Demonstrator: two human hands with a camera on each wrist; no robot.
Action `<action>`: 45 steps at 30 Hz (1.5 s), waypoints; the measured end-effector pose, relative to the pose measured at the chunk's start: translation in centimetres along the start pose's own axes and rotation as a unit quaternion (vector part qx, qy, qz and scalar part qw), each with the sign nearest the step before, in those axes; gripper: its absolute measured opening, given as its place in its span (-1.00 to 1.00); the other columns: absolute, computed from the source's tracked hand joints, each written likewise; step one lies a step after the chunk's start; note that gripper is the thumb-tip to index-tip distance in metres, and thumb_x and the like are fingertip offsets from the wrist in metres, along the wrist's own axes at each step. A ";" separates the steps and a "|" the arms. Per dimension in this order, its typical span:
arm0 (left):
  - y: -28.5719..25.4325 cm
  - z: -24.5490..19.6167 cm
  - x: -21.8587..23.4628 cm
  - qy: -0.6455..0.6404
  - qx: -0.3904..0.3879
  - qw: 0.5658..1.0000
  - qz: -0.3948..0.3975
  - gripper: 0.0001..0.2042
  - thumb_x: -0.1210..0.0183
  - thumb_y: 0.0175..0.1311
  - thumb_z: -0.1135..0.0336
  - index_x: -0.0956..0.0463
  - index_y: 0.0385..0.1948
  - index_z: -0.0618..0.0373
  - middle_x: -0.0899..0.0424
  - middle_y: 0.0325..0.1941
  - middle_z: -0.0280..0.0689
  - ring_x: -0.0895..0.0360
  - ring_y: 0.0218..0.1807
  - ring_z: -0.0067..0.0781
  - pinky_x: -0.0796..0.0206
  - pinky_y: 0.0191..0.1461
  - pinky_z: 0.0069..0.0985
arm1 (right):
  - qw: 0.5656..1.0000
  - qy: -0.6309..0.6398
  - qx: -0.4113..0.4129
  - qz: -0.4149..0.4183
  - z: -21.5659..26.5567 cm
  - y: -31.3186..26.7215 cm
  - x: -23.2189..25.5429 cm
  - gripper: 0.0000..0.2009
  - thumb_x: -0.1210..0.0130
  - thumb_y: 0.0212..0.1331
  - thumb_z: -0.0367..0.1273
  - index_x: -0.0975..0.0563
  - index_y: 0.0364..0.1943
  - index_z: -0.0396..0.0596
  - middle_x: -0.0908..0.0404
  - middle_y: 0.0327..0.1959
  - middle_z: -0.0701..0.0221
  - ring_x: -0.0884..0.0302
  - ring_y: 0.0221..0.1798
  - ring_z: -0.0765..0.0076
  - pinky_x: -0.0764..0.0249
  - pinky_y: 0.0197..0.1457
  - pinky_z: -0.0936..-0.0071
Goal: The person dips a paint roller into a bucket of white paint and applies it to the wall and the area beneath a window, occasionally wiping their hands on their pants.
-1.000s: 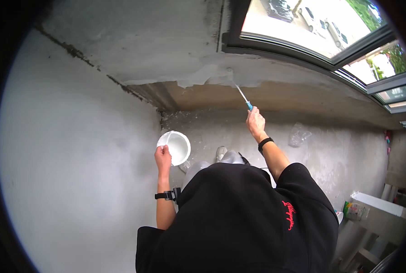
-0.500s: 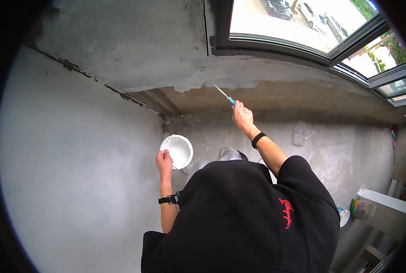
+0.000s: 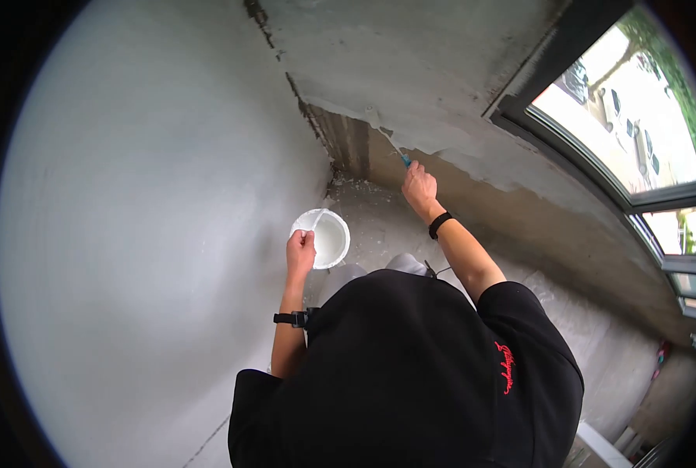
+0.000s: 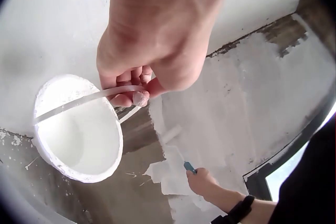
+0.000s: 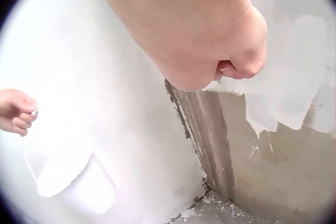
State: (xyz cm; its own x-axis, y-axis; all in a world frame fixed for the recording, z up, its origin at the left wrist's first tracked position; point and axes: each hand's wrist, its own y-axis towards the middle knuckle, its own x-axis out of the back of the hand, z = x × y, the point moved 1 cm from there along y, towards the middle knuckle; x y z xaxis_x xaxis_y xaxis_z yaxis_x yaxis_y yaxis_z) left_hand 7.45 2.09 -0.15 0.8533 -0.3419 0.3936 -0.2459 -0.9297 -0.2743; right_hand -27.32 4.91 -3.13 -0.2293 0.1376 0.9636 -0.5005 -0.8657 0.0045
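Note:
My left hand (image 3: 301, 251) holds a white bucket (image 4: 84, 150) by its thin bail handle (image 4: 79, 103), the strip pinched between thumb and curled fingers. The bucket hangs tilted, its rim coated in white paint, its inside white. My right hand (image 3: 419, 187) grips the blue handle (image 3: 406, 161) of a small paint roller. At the end of its metal rod, the pale roller head (image 4: 172, 133) lies against the wall (image 4: 231, 124), just above a ragged paint edge near the corner. In the right wrist view the roller is hidden behind the hand.
Below the painted area runs a bare brown strip (image 5: 299, 161) of wall. A smooth grey-white wall (image 3: 145, 234) rises at left, meeting the other along a rough dark corner. A dark-framed window (image 3: 628, 117) is at right. White specks dot the concrete floor (image 3: 371, 214).
The head view has turned, so the window sits further right and lower. The roller has moved left along the wall towards the corner. My left hand keeps holding the bucket.

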 end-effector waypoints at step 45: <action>3.0 2.2 0.3 -0.029 0.018 0.999 -0.005 -0.76 -0.08 0.37 0.31 -0.43 -0.47 0.29 -0.48 -0.66 -0.30 -0.39 -0.65 -0.54 -0.23 -0.53 -0.48 | 0.989 -0.104 -0.094 0.038 -11.4 -6.3 -0.6 -0.79 0.12 0.34 -0.30 -0.31 -0.14 -0.17 -0.59 -0.30 0.05 -0.65 -0.30 -0.11 -0.60 -0.25 0.09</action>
State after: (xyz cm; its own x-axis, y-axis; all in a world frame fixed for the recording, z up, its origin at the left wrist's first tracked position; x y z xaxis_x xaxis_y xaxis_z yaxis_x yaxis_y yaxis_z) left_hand 7.94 -0.54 -2.79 0.8809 -0.3233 0.3457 -0.2215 -0.9271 -0.3024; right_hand -33.53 15.73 -6.77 -0.1057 -0.0442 0.9934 -0.6390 -0.7625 -0.1019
